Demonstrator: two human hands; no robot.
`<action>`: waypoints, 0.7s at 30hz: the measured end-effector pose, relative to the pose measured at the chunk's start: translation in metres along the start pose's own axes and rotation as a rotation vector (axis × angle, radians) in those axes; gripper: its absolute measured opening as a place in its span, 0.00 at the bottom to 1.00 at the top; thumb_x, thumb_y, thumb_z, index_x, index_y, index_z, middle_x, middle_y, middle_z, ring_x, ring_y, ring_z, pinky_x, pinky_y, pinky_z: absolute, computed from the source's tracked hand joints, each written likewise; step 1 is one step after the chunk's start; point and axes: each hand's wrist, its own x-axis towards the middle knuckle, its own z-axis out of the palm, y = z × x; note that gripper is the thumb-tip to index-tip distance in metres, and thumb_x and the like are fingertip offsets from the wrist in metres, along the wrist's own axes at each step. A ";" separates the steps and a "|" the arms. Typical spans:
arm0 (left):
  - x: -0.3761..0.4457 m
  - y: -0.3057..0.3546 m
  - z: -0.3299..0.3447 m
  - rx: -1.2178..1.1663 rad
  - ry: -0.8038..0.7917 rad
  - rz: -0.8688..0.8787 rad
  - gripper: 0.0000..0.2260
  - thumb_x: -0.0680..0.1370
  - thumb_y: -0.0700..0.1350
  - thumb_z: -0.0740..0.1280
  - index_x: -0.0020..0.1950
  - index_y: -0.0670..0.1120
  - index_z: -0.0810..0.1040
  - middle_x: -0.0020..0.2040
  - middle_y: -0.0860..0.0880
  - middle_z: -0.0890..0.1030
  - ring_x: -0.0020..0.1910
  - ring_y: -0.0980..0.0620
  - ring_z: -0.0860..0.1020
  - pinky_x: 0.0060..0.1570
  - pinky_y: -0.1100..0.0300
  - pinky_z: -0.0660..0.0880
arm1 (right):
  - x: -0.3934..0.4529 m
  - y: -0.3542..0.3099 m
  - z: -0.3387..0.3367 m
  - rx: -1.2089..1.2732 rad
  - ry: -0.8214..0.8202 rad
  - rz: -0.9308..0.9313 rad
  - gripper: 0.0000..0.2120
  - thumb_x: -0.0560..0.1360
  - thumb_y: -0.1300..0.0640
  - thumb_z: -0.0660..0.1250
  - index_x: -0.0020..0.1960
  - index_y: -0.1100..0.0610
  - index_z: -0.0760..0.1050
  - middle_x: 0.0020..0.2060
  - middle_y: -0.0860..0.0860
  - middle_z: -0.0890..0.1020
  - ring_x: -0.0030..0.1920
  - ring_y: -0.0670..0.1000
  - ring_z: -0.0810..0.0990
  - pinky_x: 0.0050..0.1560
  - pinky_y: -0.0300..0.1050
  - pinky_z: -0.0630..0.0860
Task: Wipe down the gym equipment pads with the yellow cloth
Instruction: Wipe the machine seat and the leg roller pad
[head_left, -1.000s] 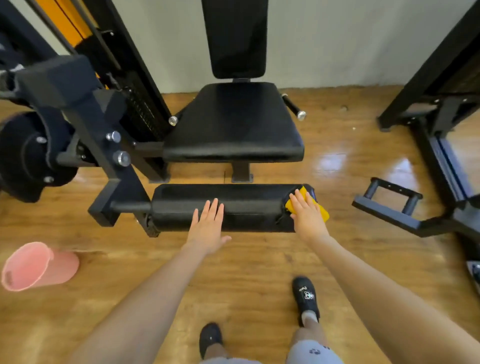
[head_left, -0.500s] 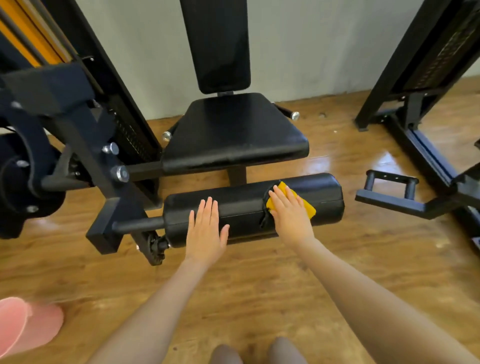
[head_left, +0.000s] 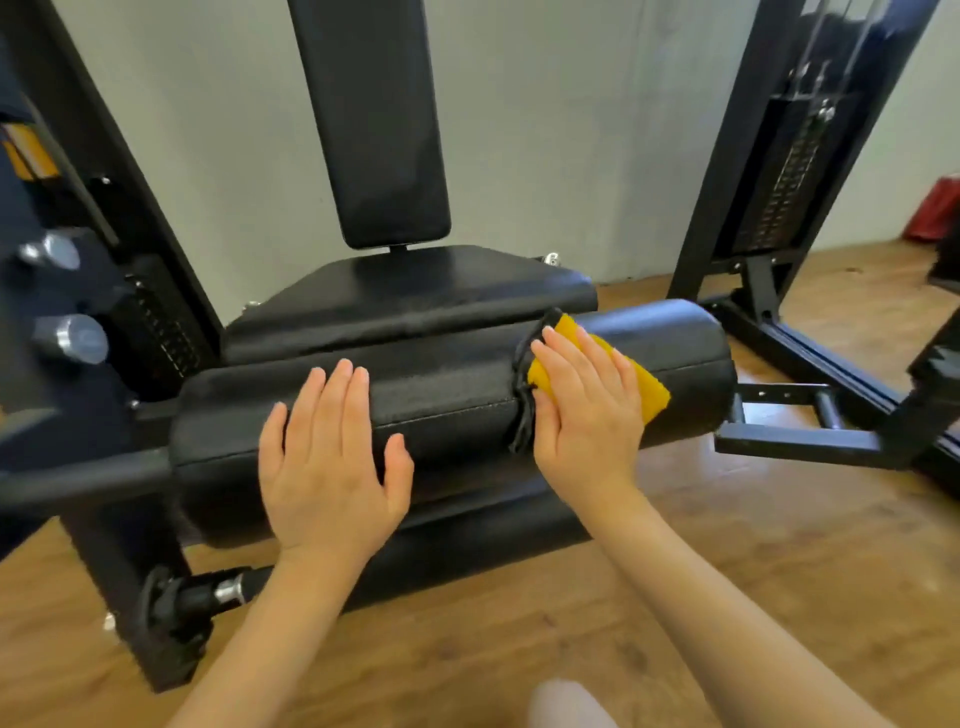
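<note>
A black roller pad (head_left: 457, 395) lies across the front of the machine, with a torn seam near its right part. My right hand (head_left: 587, 410) presses the yellow cloth (head_left: 649, 384) flat on the pad, just right of that tear. My left hand (head_left: 332, 462) rests flat on the pad's left half, fingers spread, holding nothing. Behind the roller are the black seat pad (head_left: 415, 296) and the upright back pad (head_left: 379, 119). A second, lower roller pad (head_left: 467, 551) shows under the first one.
The machine's black frame with bolts (head_left: 72, 338) stands at the left. A black foot bar (head_left: 810, 421) sticks out at the right, in front of a weight-stack tower (head_left: 779, 156). Wooden floor (head_left: 727, 571) lies around. Something red (head_left: 940, 208) sits at the far right.
My right hand has slid the cloth leftward from the roller's right end to beside the tear. The view has dropped and come closer; the pink bucket has left the frame.
</note>
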 end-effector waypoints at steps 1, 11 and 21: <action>-0.002 0.000 0.001 0.000 0.032 -0.001 0.25 0.76 0.52 0.54 0.68 0.39 0.70 0.67 0.41 0.73 0.68 0.43 0.69 0.67 0.47 0.60 | -0.001 0.001 0.001 -0.012 0.022 -0.011 0.17 0.76 0.54 0.56 0.60 0.58 0.76 0.61 0.53 0.78 0.65 0.55 0.73 0.67 0.51 0.62; -0.001 0.000 -0.013 -0.013 -0.097 -0.026 0.27 0.77 0.55 0.51 0.70 0.41 0.68 0.69 0.44 0.71 0.71 0.46 0.66 0.69 0.48 0.57 | 0.001 0.048 -0.030 -0.054 -0.109 0.043 0.20 0.76 0.53 0.54 0.64 0.58 0.73 0.65 0.54 0.74 0.68 0.55 0.69 0.70 0.56 0.61; -0.005 0.001 -0.012 -0.007 -0.087 -0.017 0.26 0.77 0.55 0.52 0.70 0.42 0.69 0.69 0.44 0.71 0.71 0.46 0.66 0.69 0.48 0.57 | -0.022 -0.006 -0.008 -0.055 -0.100 -0.067 0.20 0.74 0.55 0.59 0.65 0.57 0.72 0.65 0.54 0.74 0.69 0.57 0.68 0.70 0.51 0.54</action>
